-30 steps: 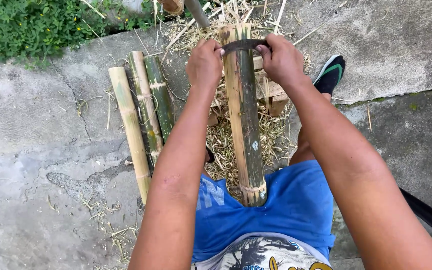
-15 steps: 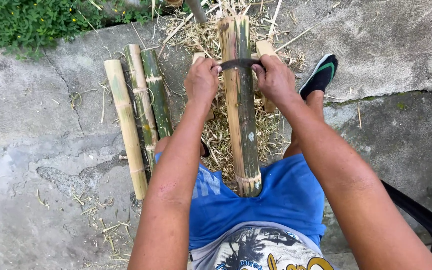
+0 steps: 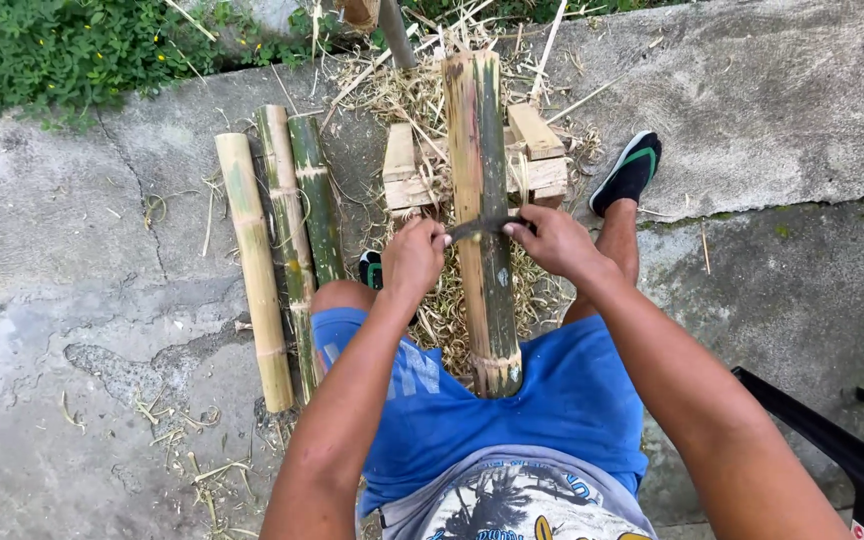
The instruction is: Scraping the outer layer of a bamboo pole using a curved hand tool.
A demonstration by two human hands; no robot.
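Note:
A thick bamboo pole (image 3: 482,180) lies lengthwise between my knees, its near end against my blue shorts and its far part resting on a small wooden block stand (image 3: 404,178). Across the pole sits a dark curved scraping blade (image 3: 479,228). My left hand (image 3: 410,262) grips the blade's left end and my right hand (image 3: 552,240) grips its right end, about halfway along the pole. The pole's surface is partly green, partly scraped pale.
Three more bamboo lengths (image 3: 287,250) lie side by side on the concrete to my left. Dry shavings (image 3: 442,310) litter the ground under the pole. My sandalled foot (image 3: 629,172) is at right, a black chair frame (image 3: 832,450) at lower right, grass (image 3: 62,45) at upper left.
Both hands have drawn the blade along the pole toward my body, from near the far end to about its middle.

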